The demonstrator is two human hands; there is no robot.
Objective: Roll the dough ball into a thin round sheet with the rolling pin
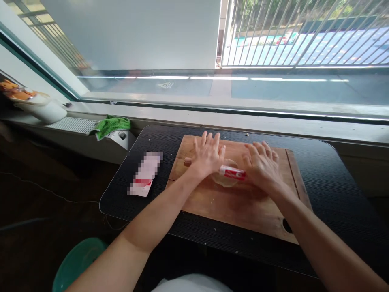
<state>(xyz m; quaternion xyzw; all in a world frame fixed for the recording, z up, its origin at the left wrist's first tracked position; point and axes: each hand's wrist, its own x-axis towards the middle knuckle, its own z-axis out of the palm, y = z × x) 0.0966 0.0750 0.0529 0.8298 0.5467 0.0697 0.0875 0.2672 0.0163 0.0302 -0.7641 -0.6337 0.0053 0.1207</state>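
A rolling pin (233, 173) with a red-and-white wrapper at its middle lies across a thin, pale round of dough (225, 181). My left hand (209, 155) rests palm-down over the pin's left part, fingers stretched out and spread. Over its right part, my right hand (261, 161) lies in the same way, open and not wrapped round it. Both palms hide much of the pin; its wooden left end shows past my left hand. Beneath is a wooden cutting board (237, 215).
The board lies on a black table (121, 202) by a window. Left of it is a pale pink flat object (147, 174), pixelated. A green cloth (111, 125) and white pot (45, 109) sit by the sill; a green basin (79, 259) is below, left.
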